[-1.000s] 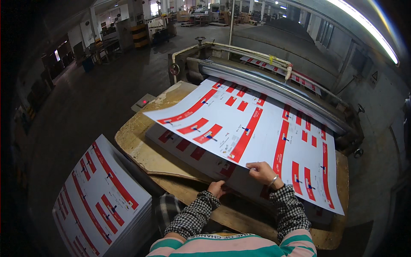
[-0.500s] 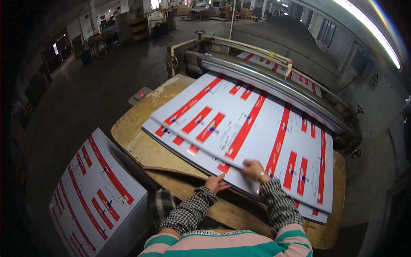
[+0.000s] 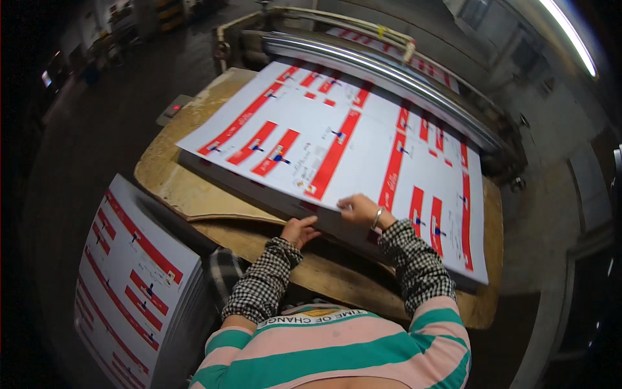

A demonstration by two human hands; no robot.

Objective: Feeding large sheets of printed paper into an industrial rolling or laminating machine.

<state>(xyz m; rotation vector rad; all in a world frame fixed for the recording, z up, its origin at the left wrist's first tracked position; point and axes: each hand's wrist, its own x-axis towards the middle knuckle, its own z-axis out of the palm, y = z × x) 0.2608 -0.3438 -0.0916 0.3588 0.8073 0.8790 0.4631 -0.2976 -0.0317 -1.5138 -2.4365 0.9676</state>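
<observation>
A large stack of white printed sheets [image 3: 343, 139] with red bars lies on a wooden board [image 3: 194, 188] in front of me. My right hand [image 3: 360, 209] grips the near edge of the top sheets, fingers curled over it, a bracelet on the wrist. Just to its left, my left hand [image 3: 299, 229] presses against the front side of the stack below that edge. Both forearms wear checked sleeves.
A machine with a long metal roller [image 3: 389, 74] runs along the far side of the stack. A second pile of the same printed sheets [image 3: 133, 279] stands at my lower left. A small box with a red light [image 3: 172, 109] sits left of the board. Dark factory floor surrounds it.
The top sheets, lifted and fanned a second ago, have settled flatter onto the stack. My head has moved closer and both hands have stayed at the near edge.
</observation>
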